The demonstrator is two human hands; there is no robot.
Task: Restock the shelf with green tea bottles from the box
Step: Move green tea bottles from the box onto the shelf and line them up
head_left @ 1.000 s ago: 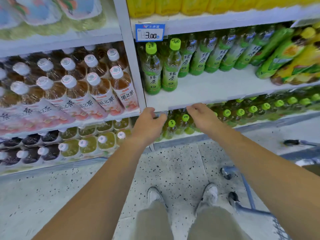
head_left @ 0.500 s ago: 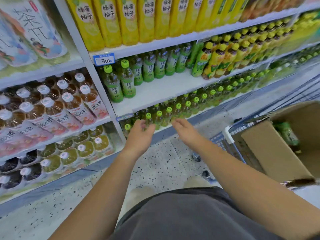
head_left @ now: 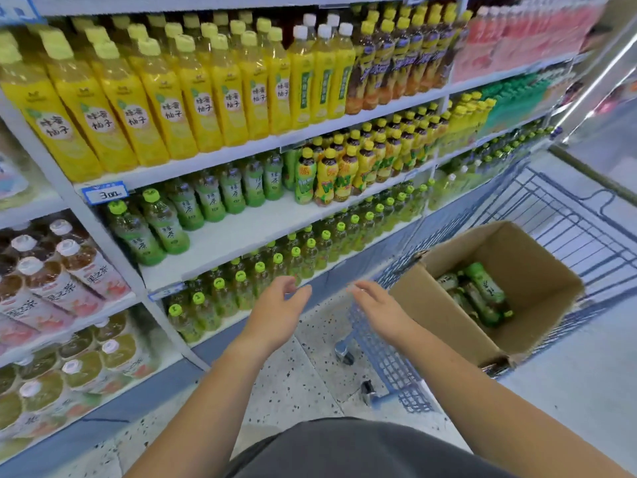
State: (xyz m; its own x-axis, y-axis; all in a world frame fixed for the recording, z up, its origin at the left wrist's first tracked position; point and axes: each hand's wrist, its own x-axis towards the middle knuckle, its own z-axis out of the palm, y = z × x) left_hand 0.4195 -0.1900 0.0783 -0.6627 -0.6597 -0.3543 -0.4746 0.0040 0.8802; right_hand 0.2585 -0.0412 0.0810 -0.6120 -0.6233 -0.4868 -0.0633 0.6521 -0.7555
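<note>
Both hands hang empty in the air with their fingers loosely spread: the left hand has a slight curl, and the right hand is palm down. The box stands just to the right of the right hand, open-topped, made of plain brown cardboard with creased flaps, inside a blue wire cart. Its bottles lie on their sides at the bottom, beyond the right fingertips. They are clear plastic with green labels and green caps. The shelf, a flat white board, runs above and ahead of the left hand. Its front is bare, with shelved bottles upright at its left end and along the back. Speckled floor shows under both wrists.
</note>
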